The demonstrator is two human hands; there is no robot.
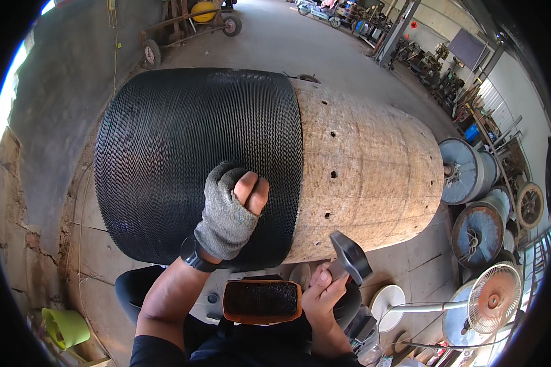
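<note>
A large pale drum lies on its side in front of me, dotted with small dark holes. Tight rows of black, twisted-looking strands cover its left part. My left hand, in a grey fingerless glove, rests against the black rows with its fingers curled closed; whatever they pinch is hidden. My right hand is bare and wrapped around the handle of a hammer, its dark metal head raised beside the drum's lower edge. Between my forearms, an orange-brown open box holds dark contents too small to name.
A white standing fan lies to the right, near several blue-grey metal drums. A green bucket sits at lower left. Beyond the drum is a wheeled cart; a wall runs along the left.
</note>
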